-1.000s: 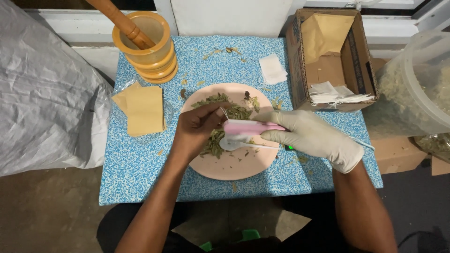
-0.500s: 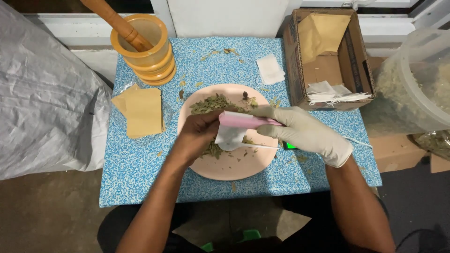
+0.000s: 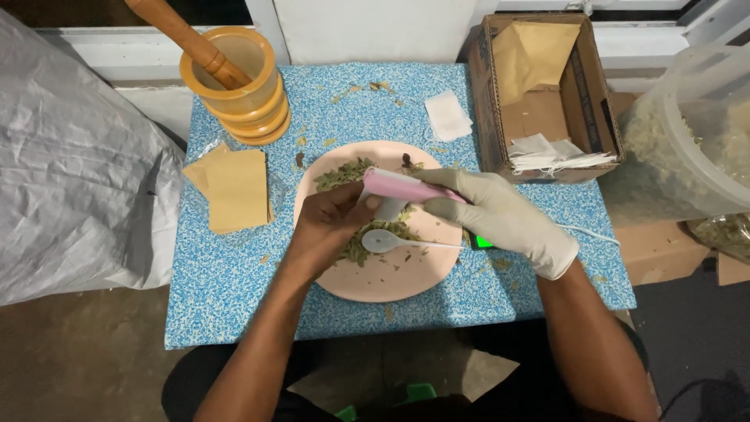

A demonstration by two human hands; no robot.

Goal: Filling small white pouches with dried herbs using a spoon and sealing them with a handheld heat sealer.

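**A:** What are the two hands doing over the table (image 3: 234, 289)?

**B:** The bare left hand (image 3: 328, 227) is pinching a small white sachet (image 3: 388, 208) above the one pink plate (image 3: 391, 273), fingers closed narrowly on it. The gloved right hand (image 3: 500, 219) is gripping one pink sealer (image 3: 406, 186), its fingers wrapped round the handle, the tool's end lying across the sachet's top.

**A:** And what is lying on the plate?

**B:** One heap of dried green herbs (image 3: 344, 173) is spreading across the far and middle part, and one white plastic spoon (image 3: 391, 241) is resting on it, bowl toward the left hand.

**A:** What else is sitting around?

**B:** One yellow mortar (image 3: 234, 86) with one wooden pestle (image 3: 187, 39) is standing at the far left corner. A small stack of brown envelopes (image 3: 234, 191) is lying left of the plate; the count cannot be told. One loose white sachet (image 3: 448, 117) is lying beyond the plate. One cardboard box (image 3: 547, 101) at the right is holding more white sachets, too bunched to count. One clear tub (image 3: 695, 133) of herbs is standing at the far right, and a grey sheet (image 3: 70, 172) is hanging at the left.
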